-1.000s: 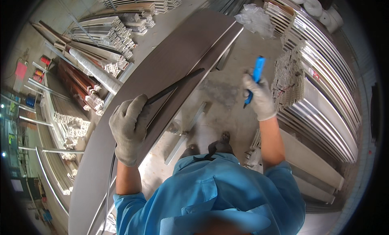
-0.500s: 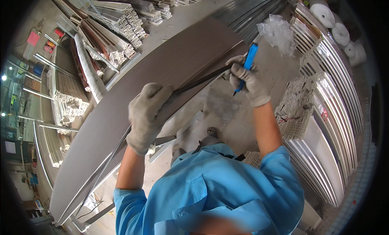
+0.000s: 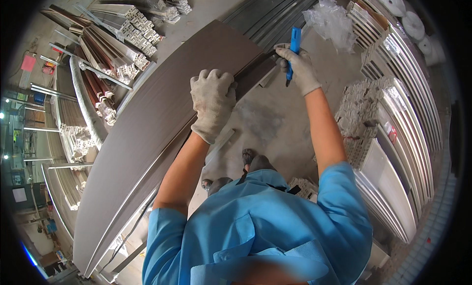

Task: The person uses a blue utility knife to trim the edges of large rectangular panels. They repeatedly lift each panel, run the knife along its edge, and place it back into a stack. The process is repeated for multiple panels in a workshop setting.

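Observation:
A long brown panel (image 3: 162, 98) with a fine-lined surface lies slantwise before me. My gloved left hand (image 3: 214, 105) is closed at its near edge, knuckles up, round a dark flexible strip (image 3: 189, 132) that runs along that edge; the fingertips are hidden. Out past the panel's far right corner, my gloved right hand (image 3: 301, 69) grips a blue utility knife (image 3: 295, 42), its dark tip pointing down. The strip's far end seems to reach the fingers of this same hand, though the contact is partly hidden.
Stacked white and brown profiles (image 3: 115, 44) lie at the far left. Dark long profiles (image 3: 275, 14) extend beyond the panel. Crumpled clear plastic (image 3: 329, 24) sits at the far right, near piled pale panels (image 3: 393, 137) and white rolls (image 3: 391, 1). Concrete floor (image 3: 265, 118) shows between.
My left hand has moved up and right along the panel edge. My right hand, still with the knife, has shifted slightly up and left. The strip now lies closer to the edge.

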`<state>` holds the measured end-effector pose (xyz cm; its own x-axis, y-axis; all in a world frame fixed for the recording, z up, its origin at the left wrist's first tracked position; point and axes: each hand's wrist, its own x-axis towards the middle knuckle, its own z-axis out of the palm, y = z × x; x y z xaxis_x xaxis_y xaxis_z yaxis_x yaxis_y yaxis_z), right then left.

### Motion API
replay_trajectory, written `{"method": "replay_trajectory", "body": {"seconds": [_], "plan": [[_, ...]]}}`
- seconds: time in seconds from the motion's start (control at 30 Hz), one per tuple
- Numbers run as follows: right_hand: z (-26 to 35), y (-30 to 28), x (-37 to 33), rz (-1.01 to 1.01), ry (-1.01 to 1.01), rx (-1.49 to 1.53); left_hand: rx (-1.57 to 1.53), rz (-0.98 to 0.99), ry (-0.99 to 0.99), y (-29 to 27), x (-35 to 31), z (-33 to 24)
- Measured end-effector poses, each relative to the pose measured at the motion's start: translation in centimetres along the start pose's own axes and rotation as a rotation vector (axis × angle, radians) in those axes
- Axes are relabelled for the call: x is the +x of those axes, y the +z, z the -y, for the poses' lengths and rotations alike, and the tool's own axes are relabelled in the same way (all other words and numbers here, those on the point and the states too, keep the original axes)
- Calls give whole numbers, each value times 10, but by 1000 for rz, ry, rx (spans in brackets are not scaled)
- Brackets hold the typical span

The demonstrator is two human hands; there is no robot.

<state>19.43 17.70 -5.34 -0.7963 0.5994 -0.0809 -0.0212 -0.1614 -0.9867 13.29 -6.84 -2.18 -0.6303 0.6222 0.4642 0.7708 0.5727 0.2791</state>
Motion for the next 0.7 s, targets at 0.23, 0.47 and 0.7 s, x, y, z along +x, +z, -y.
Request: {"method": "replay_trajectory", "body": {"seconds": [0.23,0.47,0.7], "plan": [[-23,5,34,34,-56,103,71,40,33,4,9,-7],[-32,6,34,42,-86,224,27,154,54,10,36,-8],[-41,15,28,-44,-63,330,3,187,347,35,84,-3]]}}
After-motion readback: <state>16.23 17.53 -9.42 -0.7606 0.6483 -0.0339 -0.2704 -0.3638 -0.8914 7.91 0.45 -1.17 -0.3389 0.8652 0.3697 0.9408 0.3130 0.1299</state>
